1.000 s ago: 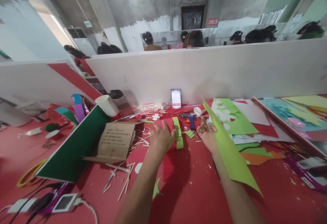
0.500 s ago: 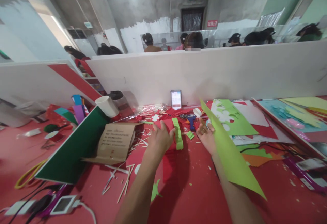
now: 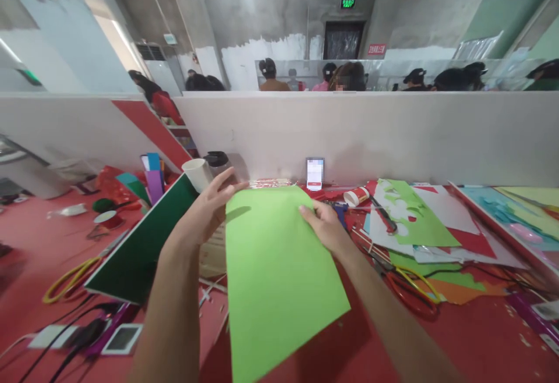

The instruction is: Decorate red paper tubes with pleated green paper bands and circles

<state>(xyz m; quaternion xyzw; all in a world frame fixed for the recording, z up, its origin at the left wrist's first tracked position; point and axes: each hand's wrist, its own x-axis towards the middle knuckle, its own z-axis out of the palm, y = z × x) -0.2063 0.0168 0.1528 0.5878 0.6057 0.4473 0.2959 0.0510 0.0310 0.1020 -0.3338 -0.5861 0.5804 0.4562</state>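
A large light-green paper sheet (image 3: 275, 266) is held up flat in front of me over the red table (image 3: 48, 237). My left hand (image 3: 208, 208) grips its upper left corner, fingers stretched along the top edge. My right hand (image 3: 324, 226) pinches the upper right edge. The sheet hides the cardboard and red paper beneath it.
A dark green board (image 3: 140, 249) leans at left beside a white paper cup (image 3: 197, 173). Red scissors (image 3: 410, 293) and cut green and red papers (image 3: 414, 220) lie at right. A phone (image 3: 315, 173) stands against the white partition. Cables and a power strip (image 3: 82, 336) lie front left.
The green sheet swung from my right side to the centre. My left hand left the red and green paper piece and took the sheet's left corner. The view shifted.
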